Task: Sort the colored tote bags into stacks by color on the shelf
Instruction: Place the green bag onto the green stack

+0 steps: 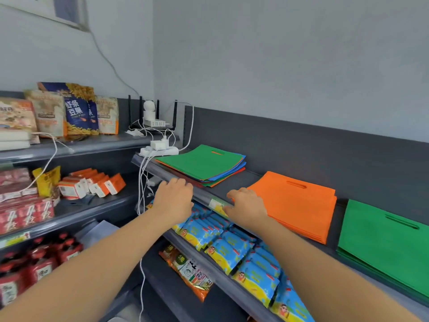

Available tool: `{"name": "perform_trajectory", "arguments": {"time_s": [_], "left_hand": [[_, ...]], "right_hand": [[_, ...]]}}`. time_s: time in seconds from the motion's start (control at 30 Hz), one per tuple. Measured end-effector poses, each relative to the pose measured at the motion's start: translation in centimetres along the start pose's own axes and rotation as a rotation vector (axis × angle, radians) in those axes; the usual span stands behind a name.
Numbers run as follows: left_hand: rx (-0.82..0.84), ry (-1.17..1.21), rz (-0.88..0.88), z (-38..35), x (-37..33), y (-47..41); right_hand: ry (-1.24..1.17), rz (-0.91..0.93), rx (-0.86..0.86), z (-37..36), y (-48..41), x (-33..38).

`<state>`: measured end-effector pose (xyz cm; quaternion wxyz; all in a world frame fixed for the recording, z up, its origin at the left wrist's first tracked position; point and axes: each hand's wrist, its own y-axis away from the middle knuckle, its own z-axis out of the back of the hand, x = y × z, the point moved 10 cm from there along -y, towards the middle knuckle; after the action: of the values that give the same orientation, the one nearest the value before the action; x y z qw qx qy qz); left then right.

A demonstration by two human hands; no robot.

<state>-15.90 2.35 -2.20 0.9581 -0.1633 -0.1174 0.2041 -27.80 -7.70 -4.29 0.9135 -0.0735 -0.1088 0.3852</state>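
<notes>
On the top shelf [234,184] lie three piles of flat tote bags. At the left is a mixed stack [204,165] with a green bag on top and blue, orange and red edges showing under it. An all-orange stack [299,203] lies in the middle. At the right sits an all-green stack [385,242]. My left hand [174,201] hovers at the shelf's front rail just before the mixed stack, fingers loosely curled and holding nothing. Beside the orange stack's near corner is my right hand [246,208], with relaxed fingers over the rail and nothing in it.
A power strip [160,149] with white plugs and dangling cables sits left of the mixed stack, a router and camera behind it. Blue-and-yellow snack packets [229,247] fill the shelf below. Snack bags, orange boxes and red bottles line the left shelves.
</notes>
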Motion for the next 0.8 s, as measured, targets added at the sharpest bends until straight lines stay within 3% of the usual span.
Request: {"name": "perform_trajectory", "arguments": {"time_s": [0.53, 0.8], "left_hand": [[0.014, 0.055, 0.051, -6.9, 9.4, -10.8], [0.056, 0.071, -0.008, -10.1, 10.7, -16.3]], "right_hand": [[-0.048, 0.073, -0.025, -3.7, -16.0, 5.5], [-0.031, 0.081, 0.133, -6.1, -21.9, 5.9]]}}
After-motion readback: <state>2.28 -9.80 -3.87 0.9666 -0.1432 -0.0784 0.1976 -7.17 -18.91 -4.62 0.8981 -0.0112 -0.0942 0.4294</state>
